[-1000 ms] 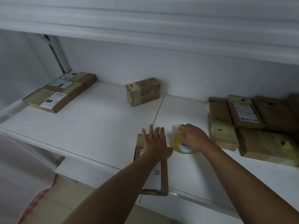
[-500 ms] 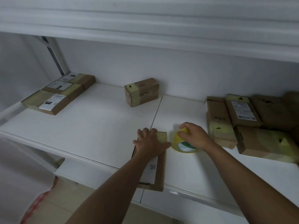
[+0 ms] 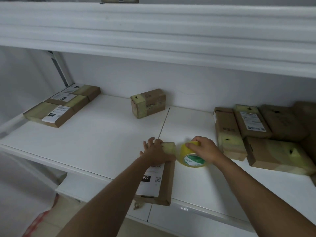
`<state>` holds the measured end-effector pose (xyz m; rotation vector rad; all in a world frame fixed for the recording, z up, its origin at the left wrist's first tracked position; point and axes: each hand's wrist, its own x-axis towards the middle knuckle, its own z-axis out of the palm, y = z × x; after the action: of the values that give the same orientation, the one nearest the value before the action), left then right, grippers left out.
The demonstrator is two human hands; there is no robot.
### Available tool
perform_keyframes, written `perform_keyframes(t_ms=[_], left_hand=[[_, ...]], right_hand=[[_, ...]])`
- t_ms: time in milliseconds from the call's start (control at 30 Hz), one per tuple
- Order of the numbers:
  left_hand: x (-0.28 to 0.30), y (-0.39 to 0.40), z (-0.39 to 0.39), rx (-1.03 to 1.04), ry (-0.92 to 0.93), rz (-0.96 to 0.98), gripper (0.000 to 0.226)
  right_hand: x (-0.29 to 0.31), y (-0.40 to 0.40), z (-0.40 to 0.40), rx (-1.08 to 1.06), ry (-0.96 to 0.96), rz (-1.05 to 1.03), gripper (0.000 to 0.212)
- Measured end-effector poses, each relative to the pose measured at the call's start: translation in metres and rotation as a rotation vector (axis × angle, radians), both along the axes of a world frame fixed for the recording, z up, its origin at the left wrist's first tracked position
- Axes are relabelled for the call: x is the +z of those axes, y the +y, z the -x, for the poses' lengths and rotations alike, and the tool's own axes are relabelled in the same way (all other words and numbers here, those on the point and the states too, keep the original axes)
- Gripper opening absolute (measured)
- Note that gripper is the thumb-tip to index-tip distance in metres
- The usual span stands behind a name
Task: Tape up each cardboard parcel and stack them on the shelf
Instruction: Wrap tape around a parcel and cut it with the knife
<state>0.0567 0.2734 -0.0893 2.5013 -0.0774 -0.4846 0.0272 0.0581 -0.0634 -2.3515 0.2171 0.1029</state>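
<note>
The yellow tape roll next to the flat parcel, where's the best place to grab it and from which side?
Take the tape roll across its outer yellow band, coming down from above and the right, as the right hand does. It stands tilted on its rim with the printed core facing the camera, and the flat parcel blocks its left side, so that grip suits it.

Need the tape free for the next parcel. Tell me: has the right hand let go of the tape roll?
No, the right hand grips the top of the yellow tape roll on the shelf.
</note>
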Motion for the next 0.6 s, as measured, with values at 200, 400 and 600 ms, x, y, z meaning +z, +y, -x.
perform_keyframes(t_ms=[200,400,600], left_hand=[[0.007,0.023,0.001,0.064,0.017,0.212,0.109],[0.009,0.043,0.005,0.109,0.050,0.479,0.091],[-0.001,0.059,0.011,0.240,0.161,0.753,0.086]], right_hand=[[0.016,0.018,-0.002,0.072,-0.033,-0.019,0.026],[0.036,0.028,-0.006,0.098,-0.124,-0.145,0.020],[0.040,0.034,-0.002,0.200,-0.130,-0.391,0.070]])
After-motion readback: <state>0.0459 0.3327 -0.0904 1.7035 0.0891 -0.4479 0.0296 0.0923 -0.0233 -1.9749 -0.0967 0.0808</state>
